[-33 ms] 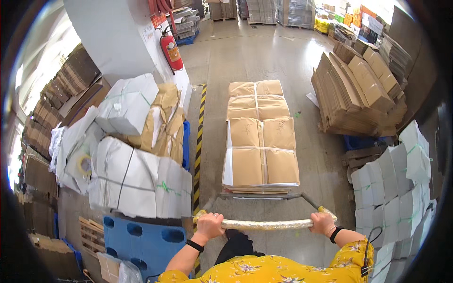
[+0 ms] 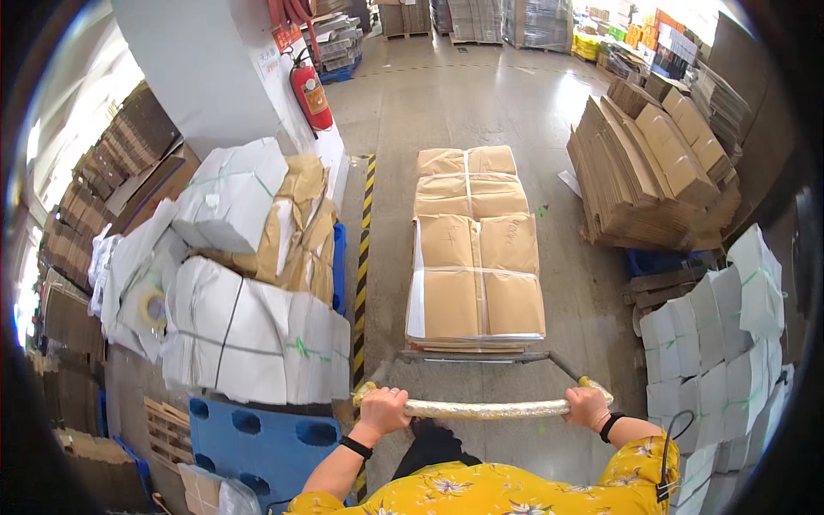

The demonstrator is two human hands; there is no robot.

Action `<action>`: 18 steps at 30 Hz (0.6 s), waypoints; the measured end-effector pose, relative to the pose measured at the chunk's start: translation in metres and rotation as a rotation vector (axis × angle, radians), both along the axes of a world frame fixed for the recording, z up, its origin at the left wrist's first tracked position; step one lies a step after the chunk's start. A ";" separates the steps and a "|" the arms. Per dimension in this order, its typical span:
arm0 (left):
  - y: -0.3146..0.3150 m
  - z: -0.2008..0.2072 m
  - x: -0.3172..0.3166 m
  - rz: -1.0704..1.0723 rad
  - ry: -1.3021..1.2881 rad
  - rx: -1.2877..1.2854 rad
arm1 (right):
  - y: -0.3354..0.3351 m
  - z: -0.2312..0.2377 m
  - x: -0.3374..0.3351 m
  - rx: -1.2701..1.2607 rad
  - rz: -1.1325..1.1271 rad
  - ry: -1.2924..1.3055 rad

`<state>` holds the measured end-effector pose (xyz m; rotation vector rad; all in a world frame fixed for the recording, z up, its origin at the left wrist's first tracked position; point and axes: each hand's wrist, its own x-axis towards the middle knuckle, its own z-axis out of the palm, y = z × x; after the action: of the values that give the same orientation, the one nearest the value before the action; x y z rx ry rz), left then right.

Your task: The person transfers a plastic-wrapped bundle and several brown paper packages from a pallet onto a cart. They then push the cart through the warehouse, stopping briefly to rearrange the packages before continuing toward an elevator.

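Observation:
My left hand [image 2: 382, 409] is wrapped round the left end of a cart handle [image 2: 485, 410], whose bar is covered in shiny clear-yellow wrap. At the bar's right end my right hand [image 2: 587, 407] grips it too. Both wrists wear black bands, and yellow flowered sleeves show at the lower edge. Ahead of the handle, the cart carries brown paper-wrapped bundles [image 2: 446, 300] tied with pale straps in a cross. A second strapped brown bundle [image 2: 442, 163] lies just beyond. The load hides most of the cart's bed.
Left, white strapped bundles [image 2: 227, 330] and a blue plastic pallet [image 2: 266, 438] stand beside a yellow-black floor stripe [image 2: 361, 249]. A red fire extinguisher [image 2: 311, 99] hangs on the pillar [image 2: 193, 69]. Right, flat cardboard stacks [image 2: 627, 172] and white bundles [image 2: 708, 339] line the floor [image 2: 481, 103].
The stacks on both sides sit very slightly lower in the picture. My hands and the loaded cart keep nearly the same place in view.

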<state>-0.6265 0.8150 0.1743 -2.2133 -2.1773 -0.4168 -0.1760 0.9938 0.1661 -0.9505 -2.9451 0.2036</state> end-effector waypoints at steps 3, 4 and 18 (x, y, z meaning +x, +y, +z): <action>0.064 -0.005 -0.057 -0.025 -0.011 -0.040 | 0.054 -0.003 -0.050 -0.015 -0.007 -0.046; 0.084 -0.009 -0.072 -0.027 -0.016 -0.045 | 0.071 -0.003 -0.064 -0.020 -0.010 -0.051; 0.390 -0.008 -0.305 -0.051 0.050 -0.106 | 0.328 -0.005 -0.283 -0.210 -0.064 -0.006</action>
<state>-0.9312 1.2054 0.1660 -2.3094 -2.1708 -0.2499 -0.4593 1.3217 0.1610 -1.0677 -2.9369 0.5163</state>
